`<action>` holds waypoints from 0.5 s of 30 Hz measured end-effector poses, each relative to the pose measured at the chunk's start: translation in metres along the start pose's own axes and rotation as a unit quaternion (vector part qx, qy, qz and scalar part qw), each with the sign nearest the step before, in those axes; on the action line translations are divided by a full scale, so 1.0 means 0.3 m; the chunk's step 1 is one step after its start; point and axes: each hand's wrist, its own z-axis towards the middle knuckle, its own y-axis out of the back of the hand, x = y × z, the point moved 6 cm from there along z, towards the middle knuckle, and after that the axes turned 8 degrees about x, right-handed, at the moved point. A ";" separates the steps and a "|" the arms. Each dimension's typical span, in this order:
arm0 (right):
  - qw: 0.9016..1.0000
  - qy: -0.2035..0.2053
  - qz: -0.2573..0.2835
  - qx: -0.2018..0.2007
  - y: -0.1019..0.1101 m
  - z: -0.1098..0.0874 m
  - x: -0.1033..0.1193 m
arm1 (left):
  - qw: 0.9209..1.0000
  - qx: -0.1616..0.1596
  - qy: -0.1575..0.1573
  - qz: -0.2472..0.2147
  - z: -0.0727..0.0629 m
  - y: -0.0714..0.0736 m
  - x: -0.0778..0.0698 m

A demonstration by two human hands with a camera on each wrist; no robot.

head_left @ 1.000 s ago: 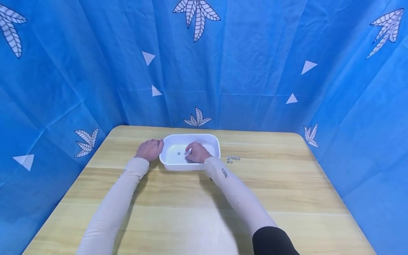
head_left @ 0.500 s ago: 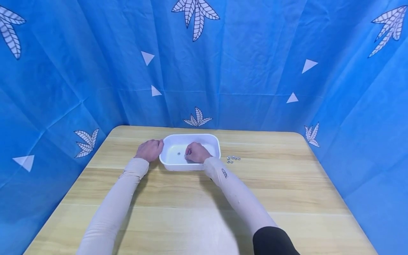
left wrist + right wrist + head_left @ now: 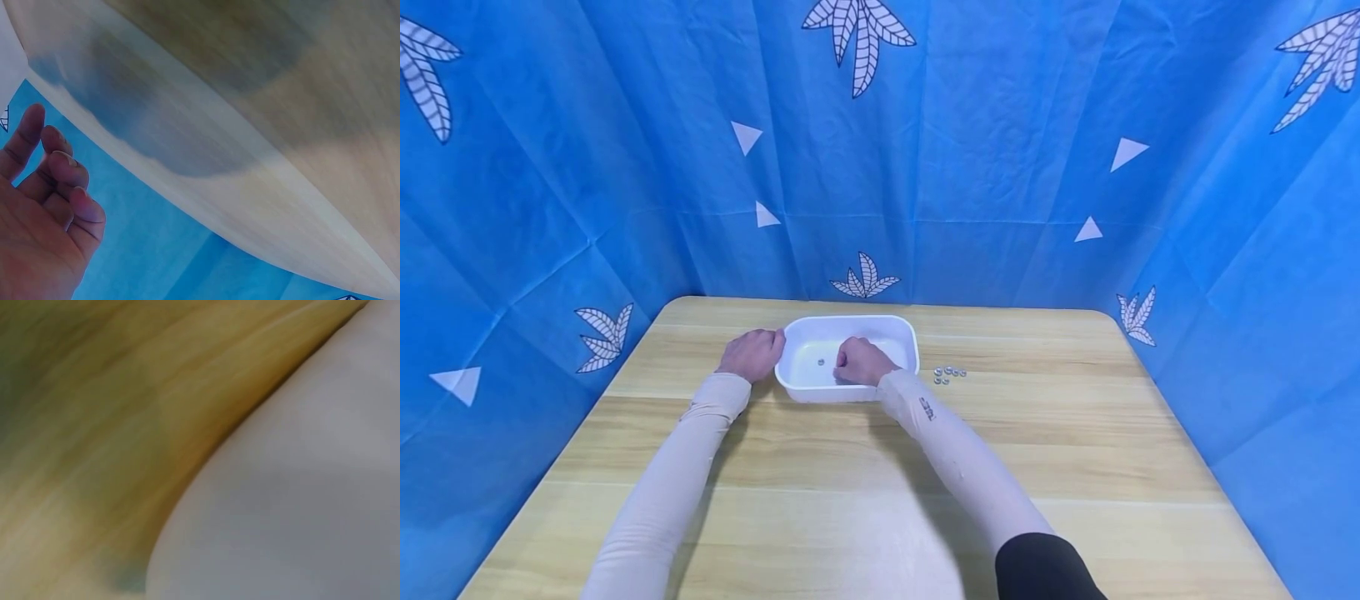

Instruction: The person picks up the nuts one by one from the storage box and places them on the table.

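A white plastic tub (image 3: 901,367) stands on the wooden table. My left hand (image 3: 752,353) rests at its left rim; in the left wrist view, the fingers of the left hand (image 3: 47,219) are loosely bent with nothing between them. Inside the tub my right hand (image 3: 861,362) is low over the floor, thumb and fingertips pinched together where a small metal nut was lying; the nut is hidden by the fingers. Another small metal nut (image 3: 821,362) lies on the tub floor, left of that hand. Only the tub's outer wall (image 3: 300,487) fills the right wrist view, beside the table.
Several small shiny metal nuts (image 3: 948,371) lie in a loose group on the table (image 3: 850,467), just right of the tub. A blue patterned curtain (image 3: 1000,167) hangs behind the table and along both sides.
My right thumb and fingers have closed together over the nearer nut in the tub, which was visible and is now hidden. The left hand and tub have stayed in place.
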 end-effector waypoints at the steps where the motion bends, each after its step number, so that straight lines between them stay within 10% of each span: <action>1: 1.000 -0.003 0.000 0.002 0.000 0.000 -0.001 | 1.000 0.000 0.000 0.000 0.000 0.000 0.000; 15: 1.000 -0.009 0.009 0.023 0.001 0.000 -0.003 | 1.000 0.003 0.003 -0.005 0.000 -0.005 0.004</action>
